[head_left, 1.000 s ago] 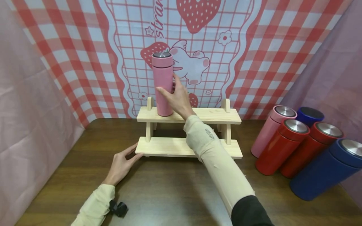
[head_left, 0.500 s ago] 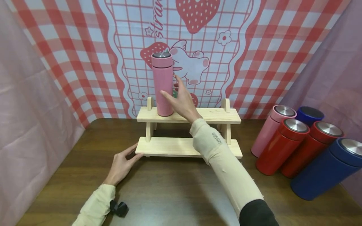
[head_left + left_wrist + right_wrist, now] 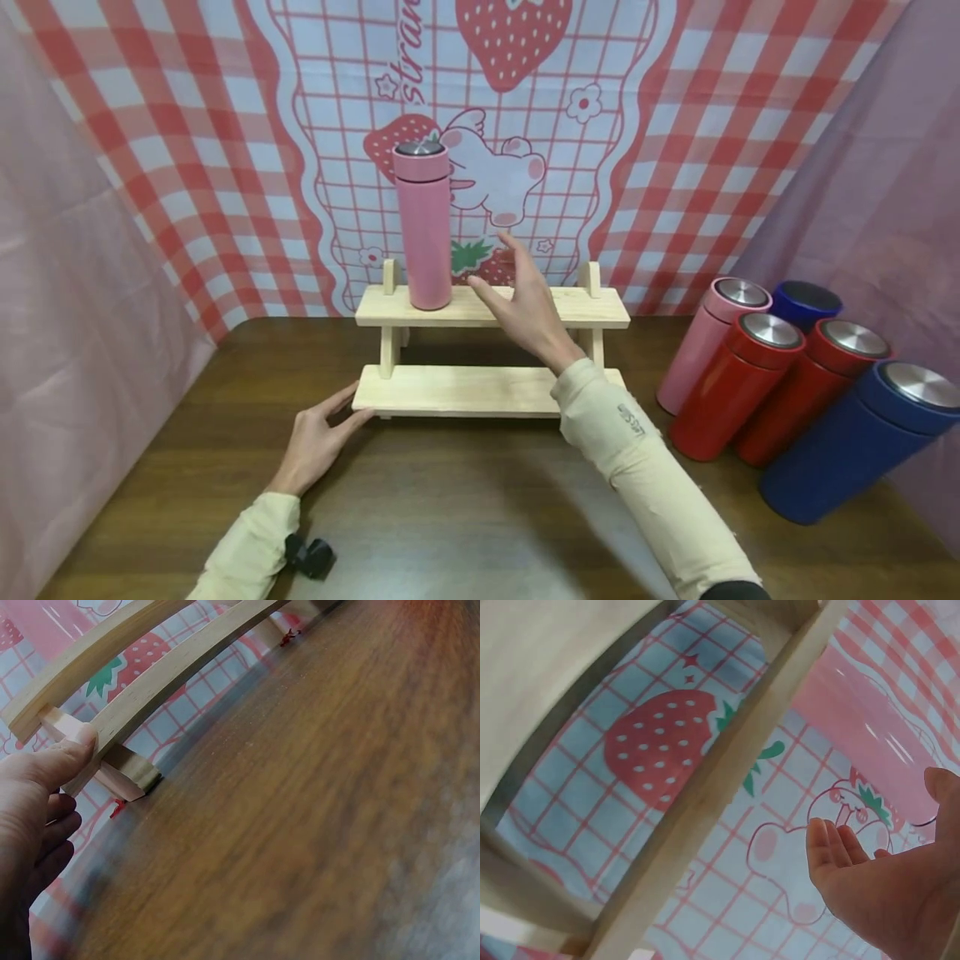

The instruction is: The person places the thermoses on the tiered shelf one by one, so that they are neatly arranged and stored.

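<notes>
A pink thermos (image 3: 426,233) with a steel-topped lid stands upright on the left part of the upper board of a two-tier wooden display rack (image 3: 457,390). My right hand (image 3: 528,308) is apart from it, to its right over the upper board, thumb and fingers spread with nothing between them. In the right wrist view the thermos (image 3: 870,735) shows beyond the spread fingers. My left hand (image 3: 311,442) grips the left end of the lower board; the left wrist view shows the thumb (image 3: 71,754) on the board's edge and the other fingers beside and below it.
On the right of the brown table (image 3: 450,500) several thermoses stand close together: a pink one (image 3: 705,350), red ones (image 3: 731,392) and blue ones (image 3: 847,450). A strawberry-print cloth (image 3: 480,100) hangs behind the rack. A black device (image 3: 311,557) sits at the left wrist.
My right hand has let go of the pink thermos and moved right and down from it. The thermos stays standing on the upper board. The left hand keeps its place on the rack.
</notes>
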Tool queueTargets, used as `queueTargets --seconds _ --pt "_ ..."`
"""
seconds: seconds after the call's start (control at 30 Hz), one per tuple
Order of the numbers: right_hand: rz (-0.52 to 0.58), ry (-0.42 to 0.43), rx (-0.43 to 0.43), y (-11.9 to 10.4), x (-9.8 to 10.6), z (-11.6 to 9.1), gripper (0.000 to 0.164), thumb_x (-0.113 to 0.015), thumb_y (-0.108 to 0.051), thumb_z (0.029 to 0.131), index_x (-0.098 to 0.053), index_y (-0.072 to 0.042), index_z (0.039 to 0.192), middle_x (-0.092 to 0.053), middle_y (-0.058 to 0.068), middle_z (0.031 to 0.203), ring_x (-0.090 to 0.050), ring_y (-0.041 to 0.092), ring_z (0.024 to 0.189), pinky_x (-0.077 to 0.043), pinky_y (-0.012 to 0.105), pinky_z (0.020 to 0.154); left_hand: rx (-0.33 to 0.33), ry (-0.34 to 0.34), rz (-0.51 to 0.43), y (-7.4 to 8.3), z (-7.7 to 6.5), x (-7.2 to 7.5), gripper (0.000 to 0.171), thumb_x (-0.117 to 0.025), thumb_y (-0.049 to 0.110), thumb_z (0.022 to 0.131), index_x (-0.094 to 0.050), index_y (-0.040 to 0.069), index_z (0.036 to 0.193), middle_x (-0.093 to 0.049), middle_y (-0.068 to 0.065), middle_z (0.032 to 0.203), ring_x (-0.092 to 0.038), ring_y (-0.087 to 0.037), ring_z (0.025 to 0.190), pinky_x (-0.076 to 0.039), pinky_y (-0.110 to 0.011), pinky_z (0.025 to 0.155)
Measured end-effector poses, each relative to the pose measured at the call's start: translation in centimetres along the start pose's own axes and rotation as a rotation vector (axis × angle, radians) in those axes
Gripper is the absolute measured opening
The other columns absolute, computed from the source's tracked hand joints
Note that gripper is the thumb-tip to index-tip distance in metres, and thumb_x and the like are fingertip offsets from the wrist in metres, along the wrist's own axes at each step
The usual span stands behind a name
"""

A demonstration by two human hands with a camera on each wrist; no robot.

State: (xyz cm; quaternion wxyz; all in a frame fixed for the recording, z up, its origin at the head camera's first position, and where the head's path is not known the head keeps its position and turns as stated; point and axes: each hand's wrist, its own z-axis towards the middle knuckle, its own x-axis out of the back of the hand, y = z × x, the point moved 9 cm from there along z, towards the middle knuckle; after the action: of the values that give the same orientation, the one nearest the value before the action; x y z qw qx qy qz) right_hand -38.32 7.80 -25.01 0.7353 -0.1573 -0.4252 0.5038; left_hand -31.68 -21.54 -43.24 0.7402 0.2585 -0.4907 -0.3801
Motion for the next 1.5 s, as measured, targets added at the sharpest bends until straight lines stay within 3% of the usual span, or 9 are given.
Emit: queueTargets --seconds 0.67,1.17,1.5 --pt "-0.041 0.033 -0.046 3.0 4.6 -6.7 0.072 -0.074 -0.023 0.099 -0.037 -0.007 0.158 -0.053 0.021 0.143 -0.05 0.034 0.134 -0.045 0.061 0.104 -0.023 0.005 0.012 0.2 0.0 0.2 0.057 -0.078 0.028 0.096 -0.062 -0.001 0.141 -0.066 -0.021 0.132 -0.064 -0.035 0.122 -0.052 -0.051 0.098" --pt "-0.131 0.074 -0.069 4.7 7.0 -10.9 0.073 -0.077 -0.014 0.096 -0.038 0.0 0.156 -0.055 0.025 0.138 -0.053 0.039 0.128 -0.046 0.058 0.101 -0.024 -0.003 0.015 0.3 0.1 0.0 0.057 -0.077 0.03 0.096 -0.062 -0.001 0.142 -0.066 -0.022 0.132 -0.063 -0.036 0.122 -0.051 -0.053 0.1" --pt "-0.121 0.108 -0.088 5.7 8.4 -13.1 0.07 -0.077 -0.009 0.094 -0.041 0.003 0.153 -0.057 0.026 0.136 -0.055 0.039 0.127 -0.048 0.057 0.098 -0.026 -0.004 0.014 0.2 0.1 0.0 0.056 -0.078 0.028 0.096 -0.062 -0.002 0.141 -0.066 -0.022 0.131 -0.064 -0.035 0.121 -0.052 -0.053 0.098"
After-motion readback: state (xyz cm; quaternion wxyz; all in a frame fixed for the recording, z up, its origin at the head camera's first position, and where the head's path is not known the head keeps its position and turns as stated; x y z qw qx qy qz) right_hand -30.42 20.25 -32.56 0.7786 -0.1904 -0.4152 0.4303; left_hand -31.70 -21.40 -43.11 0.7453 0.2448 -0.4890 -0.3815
